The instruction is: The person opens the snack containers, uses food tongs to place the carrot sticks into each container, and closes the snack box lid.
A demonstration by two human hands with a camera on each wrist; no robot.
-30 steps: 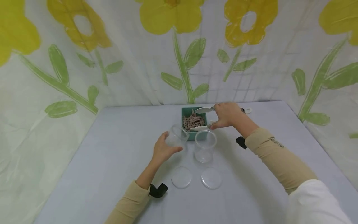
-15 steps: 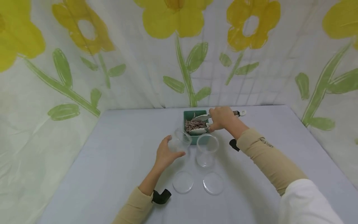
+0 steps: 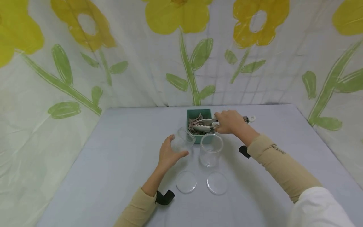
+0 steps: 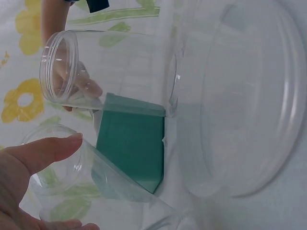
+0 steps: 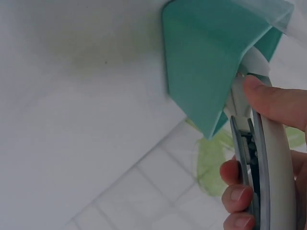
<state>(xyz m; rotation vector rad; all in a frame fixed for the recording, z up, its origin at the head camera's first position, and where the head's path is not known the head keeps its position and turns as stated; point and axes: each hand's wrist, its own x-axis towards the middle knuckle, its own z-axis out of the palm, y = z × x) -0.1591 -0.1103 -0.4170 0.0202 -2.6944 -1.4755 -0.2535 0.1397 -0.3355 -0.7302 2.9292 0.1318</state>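
Note:
My left hand point(image 3: 168, 154) grips a clear plastic jar point(image 3: 182, 140), tilted with its mouth toward the green box point(image 4: 132, 139). In the left wrist view the thumb lies along one side of that jar and the fingers along the other. My right hand point(image 3: 229, 122) holds tongs point(image 5: 277, 177), fingers and thumb wrapped round the handles. The tongs' white ends reach into the green box, down among brownish shredded strips point(image 3: 193, 126). Just in front of the box stands a second clear jar point(image 3: 210, 154), upright and uncovered.
Two clear round lids point(image 3: 186, 182) lie side by side on the pale tablecloth point(image 3: 127, 142), nearer me than the jars. A flowered curtain point(image 3: 136, 63) hangs behind the table's far edge. Each wrist carries a black camera mount point(image 3: 165, 197).
The tongs have gone from spread over the box to lower among the strips, with their ends closer together. The left hand and its tilted jar stay nearly where they were.

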